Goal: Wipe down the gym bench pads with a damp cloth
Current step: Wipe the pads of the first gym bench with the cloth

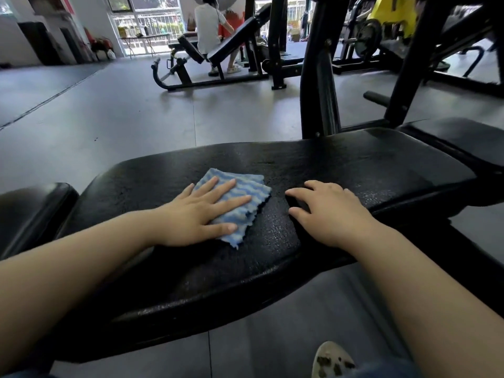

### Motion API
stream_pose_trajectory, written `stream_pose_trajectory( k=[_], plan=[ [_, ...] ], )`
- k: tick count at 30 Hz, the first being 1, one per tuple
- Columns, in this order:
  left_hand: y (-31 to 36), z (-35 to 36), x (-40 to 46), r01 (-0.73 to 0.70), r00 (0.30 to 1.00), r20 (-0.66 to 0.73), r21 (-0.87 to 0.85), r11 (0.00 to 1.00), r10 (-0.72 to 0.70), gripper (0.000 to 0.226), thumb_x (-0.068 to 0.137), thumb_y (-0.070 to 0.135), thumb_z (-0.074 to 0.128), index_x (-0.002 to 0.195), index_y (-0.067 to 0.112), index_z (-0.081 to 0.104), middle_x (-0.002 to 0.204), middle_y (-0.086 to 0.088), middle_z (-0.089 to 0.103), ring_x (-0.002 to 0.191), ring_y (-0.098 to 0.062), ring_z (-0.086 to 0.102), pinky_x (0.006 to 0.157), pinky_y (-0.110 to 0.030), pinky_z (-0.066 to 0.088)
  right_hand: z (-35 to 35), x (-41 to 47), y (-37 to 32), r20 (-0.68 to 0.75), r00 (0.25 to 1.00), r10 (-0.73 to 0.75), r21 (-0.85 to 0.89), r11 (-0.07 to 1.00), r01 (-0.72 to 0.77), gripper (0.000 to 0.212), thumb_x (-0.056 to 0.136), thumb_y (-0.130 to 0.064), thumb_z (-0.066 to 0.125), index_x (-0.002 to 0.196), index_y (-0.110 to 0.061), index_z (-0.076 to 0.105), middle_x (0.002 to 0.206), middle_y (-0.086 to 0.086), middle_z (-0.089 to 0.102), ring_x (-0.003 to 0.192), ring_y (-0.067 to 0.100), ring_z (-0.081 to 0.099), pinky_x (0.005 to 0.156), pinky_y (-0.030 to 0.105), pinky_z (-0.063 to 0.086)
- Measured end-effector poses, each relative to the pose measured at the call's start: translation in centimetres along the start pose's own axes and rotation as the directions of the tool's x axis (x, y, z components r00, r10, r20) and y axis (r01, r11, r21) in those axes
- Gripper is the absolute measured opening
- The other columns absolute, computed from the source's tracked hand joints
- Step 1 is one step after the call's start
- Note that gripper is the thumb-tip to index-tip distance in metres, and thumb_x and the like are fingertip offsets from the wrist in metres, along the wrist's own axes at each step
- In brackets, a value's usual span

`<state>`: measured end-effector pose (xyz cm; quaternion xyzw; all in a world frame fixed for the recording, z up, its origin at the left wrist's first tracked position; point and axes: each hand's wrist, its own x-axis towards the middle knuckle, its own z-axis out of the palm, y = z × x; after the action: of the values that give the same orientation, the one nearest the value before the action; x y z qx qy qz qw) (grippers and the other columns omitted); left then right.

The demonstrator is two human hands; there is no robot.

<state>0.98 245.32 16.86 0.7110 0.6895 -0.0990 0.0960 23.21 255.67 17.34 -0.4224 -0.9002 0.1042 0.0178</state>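
A long black bench pad (pixel 341 170) runs across the middle of the view, its surface cracked and shiny. On it lies a folded blue-and-white striped cloth (pixel 245 192). My left hand (pixel 199 214) presses flat on the cloth with straight, spread fingers. Just right of the cloth, my right hand (pixel 324 211) rests on the bare pad, its fingers bent with the tips touching the surface; it holds nothing.
A smaller black pad (pixel 30 211) sits at the left end, another pad (pixel 458 140) at the right. Black frame uprights (pixel 319 77) rise behind the bench. A person (pixel 210 28) stands at another machine across the grey floor. My shoe (pixel 331 361) is below.
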Motion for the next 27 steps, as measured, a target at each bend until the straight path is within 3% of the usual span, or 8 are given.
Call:
stream_pose_trajectory(
  k=[2,4,8,10,15,19,23,27],
  plan=[
    [-1.0,-1.0,3.7,0.124,0.992,-0.014,-0.02,0.992,-0.125,0.064,0.069,0.087,0.004,0.126,0.066,-0.016,0.154,0.013,-0.022,0.143,-0.018,-0.018,0.114,-0.048,-0.005,0.0,0.1,0.1,-0.011,1.0,-0.001,-0.006,1.0,0.001,0.044,0.097,-0.046,0.037,0.141,-0.039,0.034,0.151,0.0,0.028,0.138,0.027,0.024,0.114,0.046,0.022],
    [-1.6,-1.9,7.4,0.232,0.97,-0.056,-0.065,0.971,-0.236,0.057,0.089,0.068,0.02,0.138,0.057,-0.006,0.157,0.007,-0.014,0.145,-0.024,-0.012,0.115,-0.053,-0.002,-0.1,0.1,0.1,-0.005,1.0,-0.008,0.004,1.0,0.008,0.044,0.098,-0.046,0.036,0.141,-0.038,0.034,0.15,0.0,0.029,0.137,0.027,0.024,0.113,0.044,0.023],
    [-0.3,-3.3,12.5,0.326,0.94,-0.058,-0.131,0.936,-0.335,0.056,0.091,0.065,0.023,0.142,0.055,0.002,0.158,0.004,-0.01,0.144,-0.032,-0.009,0.113,-0.057,-0.004,-0.7,0.0,0.8,0.011,0.999,-0.041,0.052,0.998,0.04,0.043,0.098,-0.04,0.039,0.14,-0.035,0.038,0.149,-0.002,0.032,0.137,0.024,0.027,0.109,0.039,0.027],
    [0.9,-3.6,13.3,0.304,0.949,-0.055,-0.105,0.947,-0.311,0.054,0.093,0.064,0.022,0.142,0.055,0.0,0.158,0.004,-0.011,0.144,-0.033,-0.01,0.113,-0.057,-0.004,-1.0,0.0,1.3,-0.003,0.999,-0.035,0.072,0.997,0.035,0.041,0.098,-0.037,0.04,0.139,-0.034,0.042,0.148,-0.003,0.034,0.136,0.022,0.03,0.109,0.039,0.029],
    [4.2,-2.1,9.6,0.068,0.995,-0.075,0.008,0.998,-0.067,0.053,0.091,0.065,0.015,0.137,0.058,-0.01,0.157,0.005,-0.014,0.144,-0.029,-0.013,0.115,-0.052,-0.005,-1.0,-0.3,2.2,0.03,0.997,0.075,0.002,0.997,-0.075,0.046,0.098,-0.048,0.035,0.143,-0.042,0.029,0.155,-0.003,0.02,0.143,0.022,0.015,0.114,0.052,0.008],
    [4.9,-0.7,3.9,-0.123,0.991,-0.05,0.079,0.989,0.127,0.064,0.058,0.085,-0.015,0.119,0.07,-0.03,0.147,0.014,-0.032,0.14,-0.02,-0.026,0.114,-0.044,-0.01,-0.6,-0.7,2.4,0.031,0.995,0.095,0.039,0.995,-0.096,0.051,0.097,-0.05,0.035,0.146,-0.038,0.025,0.158,-0.001,0.014,0.145,0.022,0.009,0.115,0.05,0.008],
    [4.7,-0.4,1.6,-0.165,0.986,0.045,0.084,0.983,0.161,0.073,0.047,0.089,-0.025,0.116,0.068,-0.037,0.136,0.02,-0.046,0.134,-0.018,-0.035,0.114,-0.041,-0.014,-0.3,-1.0,3.0,0.008,0.997,0.074,0.082,0.994,-0.074,0.052,0.097,-0.048,0.038,0.146,-0.035,0.027,0.157,-0.001,0.016,0.145,0.019,0.012,0.116,0.046,0.009],
    [5.5,-1.7,5.0,-0.116,0.992,0.063,0.041,0.992,0.113,0.07,0.046,0.094,-0.017,0.111,0.073,-0.034,0.147,0.015,-0.034,0.14,-0.022,-0.026,0.115,-0.047,-0.01,-0.3,-1.0,3.7,-0.041,0.995,0.092,0.065,0.994,-0.089,0.052,0.098,-0.043,0.04,0.146,-0.03,0.027,0.156,0.003,0.02,0.143,0.02,0.017,0.116,0.045,0.008]
  ],
)
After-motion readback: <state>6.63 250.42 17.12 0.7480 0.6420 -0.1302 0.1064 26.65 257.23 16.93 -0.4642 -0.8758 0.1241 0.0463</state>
